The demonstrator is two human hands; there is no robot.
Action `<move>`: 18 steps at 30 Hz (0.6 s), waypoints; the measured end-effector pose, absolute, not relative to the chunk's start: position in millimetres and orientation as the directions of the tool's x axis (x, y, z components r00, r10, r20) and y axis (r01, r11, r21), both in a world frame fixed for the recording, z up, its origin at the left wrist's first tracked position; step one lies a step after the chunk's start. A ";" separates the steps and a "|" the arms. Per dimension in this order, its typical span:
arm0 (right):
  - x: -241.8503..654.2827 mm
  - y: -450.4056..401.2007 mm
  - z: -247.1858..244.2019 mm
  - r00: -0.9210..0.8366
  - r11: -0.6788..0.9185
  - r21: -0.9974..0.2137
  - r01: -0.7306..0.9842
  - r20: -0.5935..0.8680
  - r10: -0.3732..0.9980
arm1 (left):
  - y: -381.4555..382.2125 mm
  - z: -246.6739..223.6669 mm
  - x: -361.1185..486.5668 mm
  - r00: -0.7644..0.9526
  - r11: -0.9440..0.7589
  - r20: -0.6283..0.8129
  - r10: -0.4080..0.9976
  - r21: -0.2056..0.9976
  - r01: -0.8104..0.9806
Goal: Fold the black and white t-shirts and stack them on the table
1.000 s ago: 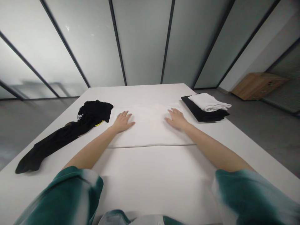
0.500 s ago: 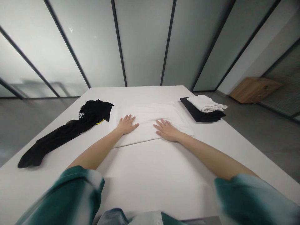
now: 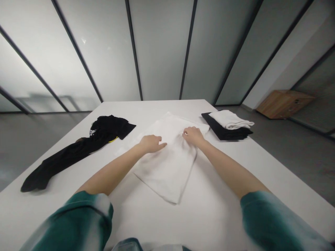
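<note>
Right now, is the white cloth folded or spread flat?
Folded, it seems: the white cloth lies doubled with a thick edge, under the left hand and right hand.

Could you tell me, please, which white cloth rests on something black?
The folded one on the black stack; the other cloth lies flat on the table.

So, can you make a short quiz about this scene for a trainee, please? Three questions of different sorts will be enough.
1. True or false: the person's right hand touches the large folded white cloth.
2. Which thing lies on top of the flat black folded pile? A) a smaller folded white cloth B) a wooden box C) a yellow strap
3. Fill in the word: the low light-wood cabinet stands on the grey ____.

Key: 1 true; 2 A; 3 floor.
</note>
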State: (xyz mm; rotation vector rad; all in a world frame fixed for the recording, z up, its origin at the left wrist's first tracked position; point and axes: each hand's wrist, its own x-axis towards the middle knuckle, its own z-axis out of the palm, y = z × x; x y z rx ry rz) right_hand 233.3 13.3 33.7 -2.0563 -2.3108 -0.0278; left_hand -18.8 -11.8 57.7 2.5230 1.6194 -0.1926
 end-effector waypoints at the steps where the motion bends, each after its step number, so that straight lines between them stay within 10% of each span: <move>1: 235.0 7.0 35.8 -0.073 0.074 -0.016 0.997 0.055 0.996 | -2.3 56.8 -23.0 0.385 -0.381 -0.119 0.915 0.057 0.923; 11: 288.2 -46.0 19.8 0.154 -0.162 -0.067 0.985 -0.106 0.982 | 80.2 16.2 -40.0 0.059 -0.058 0.003 0.998 0.143 0.988; 18: 268.9 -51.6 -0.4 0.117 -0.103 -0.282 0.954 0.033 0.993 | 109.7 11.9 -20.4 -0.074 0.141 -0.150 0.986 0.506 0.851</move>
